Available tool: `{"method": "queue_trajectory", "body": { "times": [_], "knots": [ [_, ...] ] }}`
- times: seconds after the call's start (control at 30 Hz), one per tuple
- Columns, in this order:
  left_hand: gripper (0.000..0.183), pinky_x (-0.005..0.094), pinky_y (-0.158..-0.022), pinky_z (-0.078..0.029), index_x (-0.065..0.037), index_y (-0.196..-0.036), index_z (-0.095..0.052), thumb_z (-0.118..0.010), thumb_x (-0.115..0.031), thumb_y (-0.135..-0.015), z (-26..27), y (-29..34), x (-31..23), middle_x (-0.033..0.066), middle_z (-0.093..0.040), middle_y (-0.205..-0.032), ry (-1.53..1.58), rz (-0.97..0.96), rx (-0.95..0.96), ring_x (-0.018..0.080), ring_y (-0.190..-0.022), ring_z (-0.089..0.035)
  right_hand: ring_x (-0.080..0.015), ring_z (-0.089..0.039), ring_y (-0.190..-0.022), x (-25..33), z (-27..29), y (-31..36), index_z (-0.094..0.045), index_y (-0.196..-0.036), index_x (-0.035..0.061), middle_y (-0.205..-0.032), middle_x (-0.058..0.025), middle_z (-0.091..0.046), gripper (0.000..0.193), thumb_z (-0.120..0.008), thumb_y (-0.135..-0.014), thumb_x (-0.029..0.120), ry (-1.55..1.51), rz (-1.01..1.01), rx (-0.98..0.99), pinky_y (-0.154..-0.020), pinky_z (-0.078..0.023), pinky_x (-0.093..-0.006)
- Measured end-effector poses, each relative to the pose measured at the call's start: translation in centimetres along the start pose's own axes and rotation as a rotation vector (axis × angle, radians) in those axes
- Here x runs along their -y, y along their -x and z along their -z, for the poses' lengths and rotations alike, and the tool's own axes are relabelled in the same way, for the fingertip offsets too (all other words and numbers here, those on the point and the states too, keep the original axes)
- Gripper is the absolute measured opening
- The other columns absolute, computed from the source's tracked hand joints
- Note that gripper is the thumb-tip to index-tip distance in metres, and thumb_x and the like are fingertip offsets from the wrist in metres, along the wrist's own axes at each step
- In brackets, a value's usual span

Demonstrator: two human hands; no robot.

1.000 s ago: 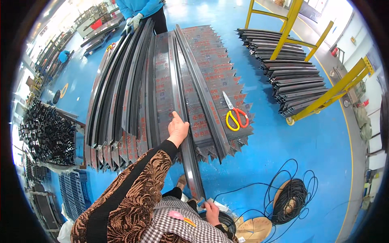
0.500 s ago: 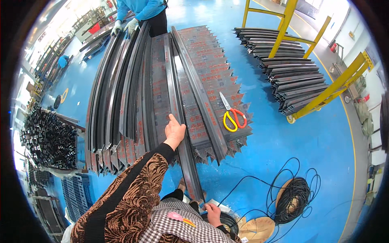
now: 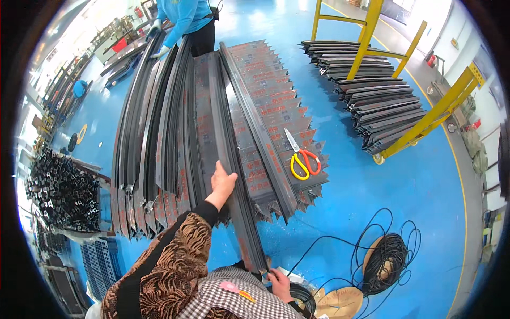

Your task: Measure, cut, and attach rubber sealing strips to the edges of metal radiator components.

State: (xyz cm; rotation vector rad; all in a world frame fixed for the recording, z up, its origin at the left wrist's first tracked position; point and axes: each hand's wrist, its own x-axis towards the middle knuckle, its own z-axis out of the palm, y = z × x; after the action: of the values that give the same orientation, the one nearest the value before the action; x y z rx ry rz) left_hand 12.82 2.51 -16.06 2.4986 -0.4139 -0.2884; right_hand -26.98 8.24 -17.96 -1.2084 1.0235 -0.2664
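A person's left hand (image 3: pixel 222 182) lies over a long dark strip (image 3: pixel 222 133), a little off the middle toward 8 o'clock; the forefinger points up along the strip and the thumb stands apart from it. I cannot tell whether this hand presses or clamps. The strip slants from near 11 o'clock down to 6 o'clock, its near end reaching past the pile toward the checked apron (image 3: pixel 228 284). At that end, at 6 o'clock, is the right hand (image 3: pixel 279 285), fingers bent; what they are clamped on, if anything, is too small to tell.

Under the strip lies a layer of grey strips (image 3: pixel 273 101) with red print and jagged ends. A second long strip (image 3: pixel 263 138) rests on it, close to the first at the far end and spreading away toward 5 o'clock. Scissors (image 3: pixel 300 152) with one yellow and one orange handle lie just beyond it, at 3 o'clock, tips toward 11.

More dark strips (image 3: pixel 166 122) are heaped at 10 o'clock, where a co-worker in blue (image 3: pixel 183 21) stands at their far ends. Black cord (image 3: pixel 394 255) lies coiled on the blue floor (image 3: pixel 372 196) at 4 o'clock. A yellow rack (image 3: pixel 364 42) stands at 2 o'clock.
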Motion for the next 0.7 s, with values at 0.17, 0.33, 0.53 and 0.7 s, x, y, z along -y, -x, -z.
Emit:
{"method": "queue_trajectory", "body": {
  "times": [0.17, 0.33, 0.53, 0.7],
  "knots": [
    [0.071, 0.0338, -0.086, -0.044, 0.006, -0.134, -0.031, -0.059, -0.010, -0.071, 1.1, -0.6, 4.7, 0.0235, -0.054, -0.117, 0.590, 0.041, 0.035, 0.0331, -0.100, -0.056, -0.0202, -0.057, -0.063, 3.5, -0.2, 1.2, -0.066, -0.091, -0.0016, -0.071, -0.0093, -0.064, 0.018, -0.064, -0.079, 0.011, 0.407, 0.232, 0.099, -0.060, -0.044, -0.0296],
    [0.069, 0.0309, -0.089, -0.041, 0.007, -0.135, -0.031, -0.056, -0.004, -0.072, 1.1, -0.1, 5.4, 0.0212, -0.051, -0.123, 0.882, 0.095, 0.044, 0.0288, -0.103, -0.053, -0.0219, -0.057, -0.063, 4.6, -0.4, 1.5, -0.067, -0.093, 0.0001, -0.072, -0.0096, -0.064, 0.020, -0.064, -0.078, 0.011, 0.643, 0.268, 0.174, -0.060, -0.044, -0.0311],
    [0.069, 0.0300, -0.089, -0.040, 0.008, -0.135, -0.030, -0.055, -0.004, -0.072, 2.4, 0.1, 4.1, 0.0203, -0.049, -0.125, 0.893, 0.120, 0.047, 0.0268, -0.103, -0.051, -0.0229, -0.057, -0.063, 3.3, -1.3, 1.6, -0.067, -0.092, -0.0001, -0.072, -0.0100, -0.064, 0.020, -0.063, -0.078, 0.012, 0.582, 0.256, 0.102, -0.060, -0.045, -0.0311],
    [0.068, 0.0321, -0.087, -0.042, 0.007, -0.135, -0.031, -0.055, -0.006, -0.072, 2.8, 0.3, 2.5, 0.0224, -0.051, -0.121, 0.731, 0.117, 0.048, 0.0294, -0.102, -0.053, -0.0227, -0.057, -0.064, 2.7, -1.8, 1.9, -0.066, -0.092, -0.0012, -0.072, -0.0104, -0.064, 0.020, -0.061, -0.079, 0.013, 0.524, 0.201, -0.015, -0.060, -0.045, -0.0304]
  ]
}}
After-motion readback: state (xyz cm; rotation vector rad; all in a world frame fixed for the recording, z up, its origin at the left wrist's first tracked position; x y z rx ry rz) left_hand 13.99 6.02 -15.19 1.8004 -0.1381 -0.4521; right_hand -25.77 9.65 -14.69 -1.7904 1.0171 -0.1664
